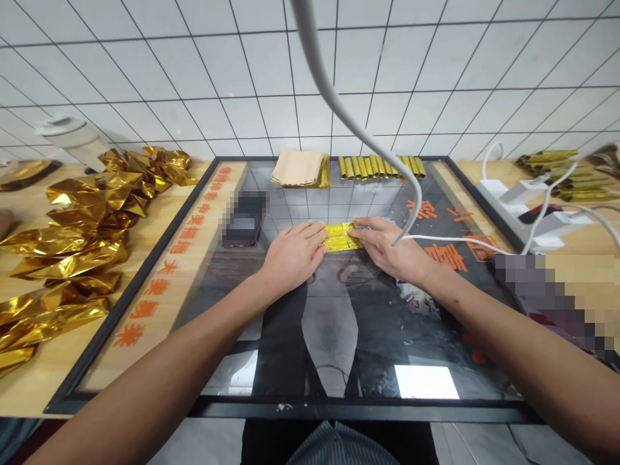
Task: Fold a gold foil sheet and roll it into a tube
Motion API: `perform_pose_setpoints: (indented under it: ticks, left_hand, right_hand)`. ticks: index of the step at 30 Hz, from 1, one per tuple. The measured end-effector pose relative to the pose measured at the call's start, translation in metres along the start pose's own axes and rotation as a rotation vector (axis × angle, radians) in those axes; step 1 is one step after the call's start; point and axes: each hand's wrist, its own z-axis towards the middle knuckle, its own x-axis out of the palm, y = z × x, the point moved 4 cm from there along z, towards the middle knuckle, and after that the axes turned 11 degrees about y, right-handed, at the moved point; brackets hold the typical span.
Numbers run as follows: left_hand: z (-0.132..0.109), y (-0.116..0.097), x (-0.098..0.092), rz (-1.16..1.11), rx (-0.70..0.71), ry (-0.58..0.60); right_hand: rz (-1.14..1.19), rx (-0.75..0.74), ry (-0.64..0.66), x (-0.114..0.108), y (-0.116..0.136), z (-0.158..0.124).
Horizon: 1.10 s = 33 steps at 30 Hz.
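White cable [334, 102] | hands [293, 252] touching gold paper [339, 237] | orange lettering [170, 268] includes "大"

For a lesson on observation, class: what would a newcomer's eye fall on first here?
Probably the shiny gold folded foil pieces heaped along the table's left side. Next, the small yellow sheet on the glass, between left hand and right hand. The thick white cable curving down from the top also stands out.
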Motion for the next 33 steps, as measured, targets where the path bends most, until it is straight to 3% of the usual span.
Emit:
perform_pose_setpoints:
  ticks: [12, 33]
  left_hand:
    - [0.0, -0.0016, -0.0027, -0.018, -0.005, -0.027]
    - [-0.0002, -0.0029, -0.0071, 0.008, 0.022, -0.082]
  right_hand:
    - [0.201, 0.165, -0.091, 0.0003, 0.0, 0.0042]
    - [0.196, 0.16, -0.104, -0.0003, 0.0046, 0.0035]
